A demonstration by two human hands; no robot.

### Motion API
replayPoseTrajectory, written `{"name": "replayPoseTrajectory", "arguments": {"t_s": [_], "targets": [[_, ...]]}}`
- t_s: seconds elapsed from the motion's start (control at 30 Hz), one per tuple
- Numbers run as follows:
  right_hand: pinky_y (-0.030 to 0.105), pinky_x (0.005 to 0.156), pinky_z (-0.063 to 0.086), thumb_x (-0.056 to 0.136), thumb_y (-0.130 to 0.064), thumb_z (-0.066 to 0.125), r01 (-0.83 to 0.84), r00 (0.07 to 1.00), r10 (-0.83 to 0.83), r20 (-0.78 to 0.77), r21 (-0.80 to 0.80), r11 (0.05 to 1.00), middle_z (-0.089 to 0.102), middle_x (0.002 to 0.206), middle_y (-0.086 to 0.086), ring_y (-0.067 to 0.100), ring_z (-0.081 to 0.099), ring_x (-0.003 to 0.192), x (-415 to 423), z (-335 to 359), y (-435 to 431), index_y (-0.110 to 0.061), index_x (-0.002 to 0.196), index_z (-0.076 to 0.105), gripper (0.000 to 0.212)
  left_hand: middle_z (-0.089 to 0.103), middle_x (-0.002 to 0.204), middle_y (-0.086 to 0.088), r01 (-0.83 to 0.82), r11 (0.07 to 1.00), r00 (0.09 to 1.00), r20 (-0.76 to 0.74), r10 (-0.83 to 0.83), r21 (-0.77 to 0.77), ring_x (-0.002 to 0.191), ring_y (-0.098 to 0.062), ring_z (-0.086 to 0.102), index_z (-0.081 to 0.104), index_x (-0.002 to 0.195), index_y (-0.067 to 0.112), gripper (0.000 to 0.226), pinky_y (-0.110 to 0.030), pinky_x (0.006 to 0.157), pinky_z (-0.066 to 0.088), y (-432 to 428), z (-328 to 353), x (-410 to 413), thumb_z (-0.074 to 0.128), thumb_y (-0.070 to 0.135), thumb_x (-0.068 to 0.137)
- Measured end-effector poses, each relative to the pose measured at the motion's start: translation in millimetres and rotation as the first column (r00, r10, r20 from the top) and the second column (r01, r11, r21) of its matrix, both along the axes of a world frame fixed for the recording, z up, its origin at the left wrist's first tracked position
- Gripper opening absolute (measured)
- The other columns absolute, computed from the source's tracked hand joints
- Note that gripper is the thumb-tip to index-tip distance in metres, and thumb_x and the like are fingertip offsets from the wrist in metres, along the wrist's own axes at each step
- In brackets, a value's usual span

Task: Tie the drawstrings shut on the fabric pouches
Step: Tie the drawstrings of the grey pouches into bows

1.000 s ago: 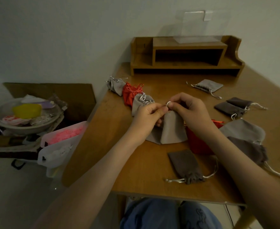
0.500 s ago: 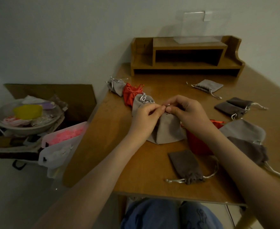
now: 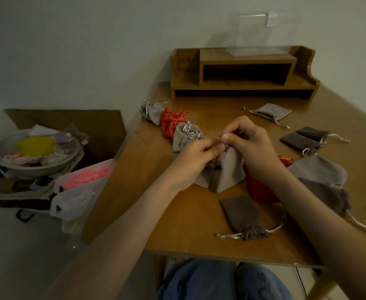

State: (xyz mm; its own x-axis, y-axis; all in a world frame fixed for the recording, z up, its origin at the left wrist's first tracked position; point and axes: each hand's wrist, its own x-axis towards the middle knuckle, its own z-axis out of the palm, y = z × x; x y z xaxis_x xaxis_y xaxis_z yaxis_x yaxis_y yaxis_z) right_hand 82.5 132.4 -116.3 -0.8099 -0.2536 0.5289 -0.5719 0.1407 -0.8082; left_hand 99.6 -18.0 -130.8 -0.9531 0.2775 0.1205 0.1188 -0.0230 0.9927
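With fingers (image 3: 227,138) of left hand (image 3: 194,158) and right hand (image 3: 256,148) curled, pinching silver cord (image 3: 225,133) atop light grey pouch (image 3: 228,172), at middle of table (image 3: 147,174). Seems approx. 1/3 done: 3 tied pouches (image 3: 186,137) at back left, ca. 7 loose-corded at right & front. Cannot tell if knot is formed, hidden btw. fingertips.

A lived-in home room: a wooden desk (image 3: 188,224) with a shelf (image 3: 244,59) stands against a bare wall (image 3: 91,50), beside a cardboard box (image 3: 87,122) of household clutter (a bowl (image 3: 39,168), plastic bags (image 3: 74,204)).
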Motion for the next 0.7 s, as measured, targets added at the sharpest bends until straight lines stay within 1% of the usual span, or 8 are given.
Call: {"name": "replayPoseTrajectory", "arguments": {"t_s": [0.07, 0.2, 0.27, 0.33, 0.4, 0.53, 0.63, 0.7], "targets": [[0.026, 0.072, 0.049, 0.082, -0.017, 0.066, -0.027, 0.999, 0.027, 0.016, 0.003, 1.0, 0.055, 0.088, 0.003, 0.016, 0.056, 0.081, -0.5, -1.2, -0.9, -0.018, 0.08, 0.061, 0.006, 0.062, 0.073, 0.012, 0.027, 1.0, 1.0, 0.006, -0.027, 0.011, 0.068, -0.002, 0.052, 0.064, 0.103, 0.019, 0.015, -0.018, 0.064, 0.042, 0.1, 1.3, 2.2, 0.054, 0.013, 0.093], [0.03, 0.067, 0.051, 0.079, -0.038, 0.072, -0.115, 0.993, 0.116, 0.024, -0.037, 0.993, 0.057, 0.083, 0.003, 0.02, 0.06, 0.076, 0.3, -1.0, -5.4, -0.022, 0.078, 0.061, 0.019, 0.057, 0.073, 0.008, 0.055, 0.998, 0.998, -0.017, -0.055, 0.018, 0.06, 0.001, 0.048, 0.061, 0.104, 0.016, 0.014, -0.014, 0.056, 0.04, -1.2, 5.9, 6.8, 0.056, 0.009, 0.093], [0.027, 0.065, 0.051, 0.086, -0.037, 0.064, -0.16, 0.985, 0.165, 0.058, -0.077, 0.984, 0.06, 0.08, 0.002, 0.018, 0.061, 0.073, 0.5, -0.4, -6.7, -0.014, 0.081, 0.059, 0.024, 0.056, 0.068, 0.011, 0.053, 0.999, 0.998, -0.047, -0.053, 0.008, 0.059, 0.002, 0.048, 0.061, 0.094, 0.017, 0.01, -0.014, 0.056, 0.039, -1.7, 7.7, 7.4, 0.056, 0.009, 0.093], [0.03, 0.067, 0.05, 0.095, -0.03, 0.049, -0.204, 0.969, 0.218, 0.119, -0.12, 0.972, 0.059, 0.083, 0.011, 0.021, 0.06, 0.074, 0.2, -0.5, -6.2, -0.002, 0.089, 0.056, 0.03, 0.056, 0.065, 0.012, 0.018, 1.0, 0.998, -0.059, -0.017, 0.011, 0.061, 0.0, 0.05, 0.06, 0.083, 0.018, 0.014, -0.015, 0.058, 0.04, -1.5, 8.3, 6.9, 0.057, 0.009, 0.092], [0.026, 0.069, 0.05, 0.097, -0.029, 0.041, -0.177, 0.966, 0.191, 0.173, -0.089, 0.98, 0.058, 0.09, 0.011, 0.017, 0.059, 0.079, -0.6, 0.1, -5.5, -0.001, 0.101, 0.056, 0.033, 0.058, 0.068, 0.01, -0.046, 0.998, 0.998, -0.05, 0.048, 0.044, 0.066, -0.004, 0.054, 0.061, 0.079, 0.019, 0.015, -0.018, 0.062, 0.043, -2.3, 8.3, 5.6, 0.057, 0.013, 0.093], [0.016, 0.065, 0.047, 0.098, -0.027, 0.047, -0.168, 0.936, 0.138, 0.323, 0.067, 0.984, 0.059, 0.095, 0.006, 0.008, 0.058, 0.078, -1.2, -1.1, -3.9, -0.006, 0.109, 0.058, 0.026, 0.065, 0.085, 0.003, -0.14, 0.983, 0.99, 0.034, 0.137, 0.116, 0.083, -0.012, 0.061, 0.066, 0.092, 0.018, 0.012, -0.026, 0.073, 0.05, -4.9, 6.4, 3.3, 0.054, 0.021, 0.095], [0.013, 0.06, 0.047, 0.095, -0.026, 0.052, -0.175, 0.9, 0.131, 0.416, 0.071, 0.982, 0.063, 0.09, -0.001, 0.005, 0.061, 0.073, -1.3, 2.4, -1.4, -0.011, 0.109, 0.061, 0.022, 0.068, 0.098, -0.004, -0.145, 0.98, 0.988, 0.076, 0.135, 0.139, 0.095, -0.02, 0.062, 0.067, 0.105, 0.014, 0.019, -0.033, 0.083, 0.051, -3.9, 5.8, 3.4, 0.054, 0.023, 0.095], [0.013, 0.059, 0.047, 0.092, -0.025, 0.057, -0.181, 0.888, 0.13, 0.441, 0.075, 0.981, 0.064, 0.087, -0.002, 0.005, 0.061, 0.072, -2.3, 4.1, 0.7, -0.007, 0.109, 0.06, 0.024, 0.067, 0.09, -0.003, -0.153, 0.975, 0.986, 0.085, 0.141, 0.161, 0.082, -0.017, 0.061, 0.067, 0.106, 0.012, 0.021, -0.027, 0.076, 0.05, -4.1, 6.8, 3.8, 0.053, 0.023, 0.095]]}}
